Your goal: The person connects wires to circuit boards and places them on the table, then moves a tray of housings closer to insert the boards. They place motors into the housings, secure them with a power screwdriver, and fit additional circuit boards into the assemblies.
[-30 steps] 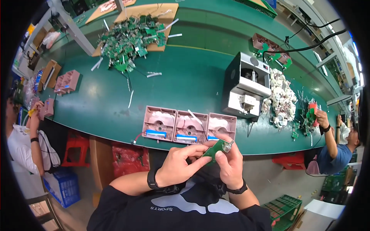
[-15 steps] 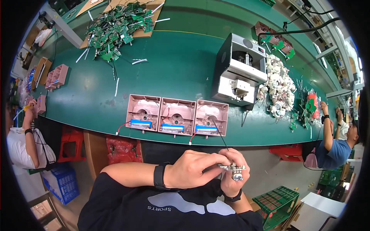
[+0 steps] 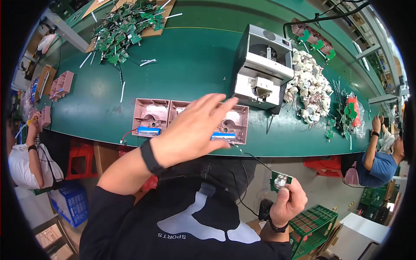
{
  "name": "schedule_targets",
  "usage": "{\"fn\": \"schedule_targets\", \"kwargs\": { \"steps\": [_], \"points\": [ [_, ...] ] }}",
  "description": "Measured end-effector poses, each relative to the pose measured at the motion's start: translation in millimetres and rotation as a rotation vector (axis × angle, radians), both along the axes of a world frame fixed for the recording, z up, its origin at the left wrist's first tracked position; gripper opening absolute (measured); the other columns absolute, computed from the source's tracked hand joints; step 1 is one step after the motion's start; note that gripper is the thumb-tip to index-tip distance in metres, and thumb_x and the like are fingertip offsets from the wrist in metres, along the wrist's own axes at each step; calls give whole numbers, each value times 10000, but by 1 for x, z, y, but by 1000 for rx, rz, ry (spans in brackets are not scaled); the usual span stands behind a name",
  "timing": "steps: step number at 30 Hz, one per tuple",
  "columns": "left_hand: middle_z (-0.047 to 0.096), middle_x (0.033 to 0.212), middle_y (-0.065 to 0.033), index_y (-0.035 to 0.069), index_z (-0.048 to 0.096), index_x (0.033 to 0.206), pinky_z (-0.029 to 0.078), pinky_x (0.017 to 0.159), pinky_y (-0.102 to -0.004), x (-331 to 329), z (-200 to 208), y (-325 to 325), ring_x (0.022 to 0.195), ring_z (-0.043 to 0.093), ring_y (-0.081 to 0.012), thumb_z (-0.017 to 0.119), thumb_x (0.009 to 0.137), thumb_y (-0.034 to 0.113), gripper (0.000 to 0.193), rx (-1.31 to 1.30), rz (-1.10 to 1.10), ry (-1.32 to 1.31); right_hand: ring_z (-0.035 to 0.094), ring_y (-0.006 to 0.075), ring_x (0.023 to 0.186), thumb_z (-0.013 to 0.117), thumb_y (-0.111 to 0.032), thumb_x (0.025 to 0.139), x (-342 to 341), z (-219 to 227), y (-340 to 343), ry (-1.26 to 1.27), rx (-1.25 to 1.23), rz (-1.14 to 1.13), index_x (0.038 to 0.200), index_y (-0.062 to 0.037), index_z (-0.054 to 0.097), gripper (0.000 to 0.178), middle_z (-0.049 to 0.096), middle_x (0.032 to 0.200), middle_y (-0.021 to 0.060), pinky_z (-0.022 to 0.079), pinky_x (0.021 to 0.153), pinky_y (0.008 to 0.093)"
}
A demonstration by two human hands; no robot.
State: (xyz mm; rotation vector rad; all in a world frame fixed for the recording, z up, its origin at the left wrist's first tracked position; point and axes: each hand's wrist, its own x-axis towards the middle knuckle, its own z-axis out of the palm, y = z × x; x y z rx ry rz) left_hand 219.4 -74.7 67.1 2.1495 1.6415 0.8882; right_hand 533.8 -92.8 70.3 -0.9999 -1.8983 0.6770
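My left hand [image 3: 193, 125] is open, fingers spread, above a row of pink plastic cases [image 3: 245, 125] at the table's near edge, and covers most of the middle one. Blue battery packs lie in the cases: the left pack [image 3: 148, 131] has a red lead, and the right pack [image 3: 222, 135] sits by my left thumb. Off the table edge to the right, my right hand [image 3: 288, 206] pinches a small green circuit board [image 3: 274, 176] with a shiny metal part on it. A thin dark wire [image 3: 258, 160] runs from the board toward the right case.
Behind the cases stands a grey and black bench machine [image 3: 265, 65], beside a heap of white wired parts [image 3: 310, 86]. A pile of green circuit boards [image 3: 121, 34] lies far left. People sit at both sides. A green crate [image 3: 314, 227] stands low right.
My left hand has let go of the circuit board and moved up over the cases, fingers spreading. My right hand has moved right with the board, which now shows its green face.
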Motion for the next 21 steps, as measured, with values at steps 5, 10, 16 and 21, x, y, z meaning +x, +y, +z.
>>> {"fn": "schedule_targets", "kwargs": {
  "steps": [5, 10, 16, 21],
  "points": [
    [500, 1445, -249, 85, 347, 1601, 359, 1187, -536, 14, -33, 17, 1368, 489, -407, 904, 724, 204, 1046, -77, -68, 331, 710, 317, 715, 727, -32, 889, -9, 12, 1, -128, 53, 41, 944, 40, 683, 101, 741, 866, 180, 566, 684, 352],
    [519, 1333, -229, 91, 334, 1608, 343, 1185, -545, 14, -36, 17, 1286, 505, -417, 916, 681, 211, 1101, -57, -80, 308, 709, 321, 713, 747, -22, 872, -20, 6, 6, -160, 76, 92, 938, 31, 684, 106, 740, 860, 163, 564, 677, 356],
    [502, 1348, -232, 105, 349, 1604, 332, 1192, -538, 20, -23, 10, 1287, 499, -427, 921, 652, 177, 1113, -1, -71, 226, 714, 321, 722, 763, -25, 861, -22, -1, 6, -198, 106, 25, 923, 18, 690, 105, 742, 861, 154, 563, 670, 366],
    [480, 1393, -257, 97, 382, 1564, 356, 1169, -547, 22, -15, 4, 1320, 480, -446, 921, 651, 166, 1062, 16, -74, 233, 713, 310, 719, 772, -30, 861, -24, -2, 5, -234, 117, 16, 916, 13, 693, 105, 743, 868, 143, 556, 657, 360]
  ]
}}
